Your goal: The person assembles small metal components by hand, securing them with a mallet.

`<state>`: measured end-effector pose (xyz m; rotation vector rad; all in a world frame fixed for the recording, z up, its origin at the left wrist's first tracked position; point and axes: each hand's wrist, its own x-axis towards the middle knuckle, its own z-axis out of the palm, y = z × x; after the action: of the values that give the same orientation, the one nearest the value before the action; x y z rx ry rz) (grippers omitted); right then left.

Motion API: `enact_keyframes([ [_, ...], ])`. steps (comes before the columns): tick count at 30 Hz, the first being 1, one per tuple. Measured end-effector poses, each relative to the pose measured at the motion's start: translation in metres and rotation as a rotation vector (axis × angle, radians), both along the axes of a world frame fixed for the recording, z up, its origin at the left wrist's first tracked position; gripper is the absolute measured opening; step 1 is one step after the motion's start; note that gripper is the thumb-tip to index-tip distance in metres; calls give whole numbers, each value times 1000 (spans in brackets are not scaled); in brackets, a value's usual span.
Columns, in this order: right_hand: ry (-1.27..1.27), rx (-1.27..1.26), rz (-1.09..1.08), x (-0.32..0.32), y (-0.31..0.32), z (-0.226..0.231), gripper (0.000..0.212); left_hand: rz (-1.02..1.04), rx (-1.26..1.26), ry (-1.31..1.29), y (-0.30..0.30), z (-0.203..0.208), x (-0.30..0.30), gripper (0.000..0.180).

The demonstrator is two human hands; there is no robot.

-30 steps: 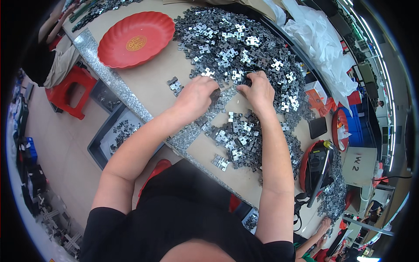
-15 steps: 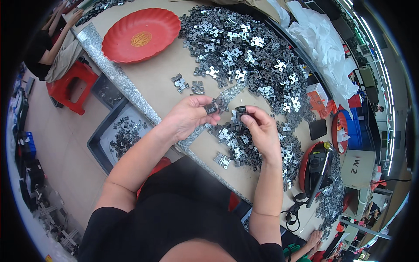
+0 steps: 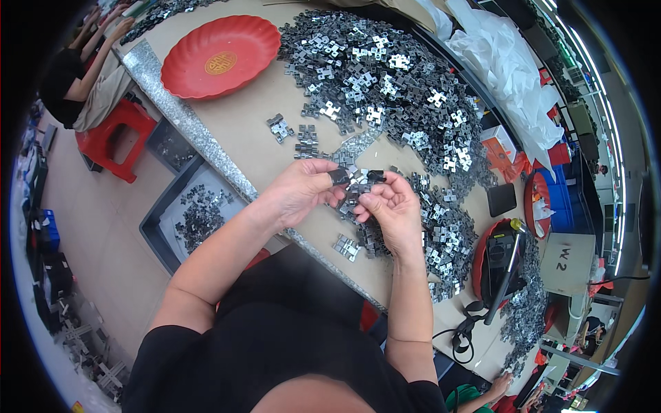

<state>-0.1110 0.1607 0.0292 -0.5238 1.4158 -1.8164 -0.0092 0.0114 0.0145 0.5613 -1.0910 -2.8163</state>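
Over the near part of the table, my left hand [image 3: 303, 191] and my right hand [image 3: 392, 215] meet fingertip to fingertip, both closed. A small silver and dark metal piece [image 3: 358, 184] is pinched between them; whether it is one piece or two I cannot make out. Black wraps cover a fingertip on each hand. Similar notched metal pieces lie in a big pile [image 3: 372, 72] beyond my hands, and a smaller heap [image 3: 451, 241] lies to the right. Two small groups, one piece group [image 3: 279, 128] and another [image 3: 306, 141], sit apart from the pile.
A red scalloped plate [image 3: 200, 76] stands at the table's far left. Below the speckled edge, a grey bin [image 3: 153, 224] holds more pieces. At right are a black device [image 3: 497, 261] with a cable, a dark pad [image 3: 502, 201] and white plastic sheeting [image 3: 502, 62]. Other people sit nearby.
My right hand has moved left and slightly down, closing the gap to my left hand. The metal piece now sits between both hands' fingertips.
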Motion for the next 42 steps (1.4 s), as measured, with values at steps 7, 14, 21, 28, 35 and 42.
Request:
enact_keyframes([
  [7, 17, 123, 36, -1, 0, -5, 35, -68, -72, -45, 0, 3, 1, 13],
  [14, 21, 152, 20, 2, -3, -4, 21, -100, -162, -40, 0, -4, 2, 14],
  [21, -105, 146, 92, -1, -4, -4, 13, -34, -462, 28, 8, -1, 5, 19],
  [28, -167, 162, 111, 0, -3, 3, 15, -16, -520, 34, 17, 7, 10, 23],
  [35, -88, 158, 158, -3, 4, -2, 17, -98, -542, 28, 17, -3, 17, 17],
  [42, 191, 277, 72, 13, -2, -1, 13, -12, -656, 95, 19, -12, 25, 19],
])
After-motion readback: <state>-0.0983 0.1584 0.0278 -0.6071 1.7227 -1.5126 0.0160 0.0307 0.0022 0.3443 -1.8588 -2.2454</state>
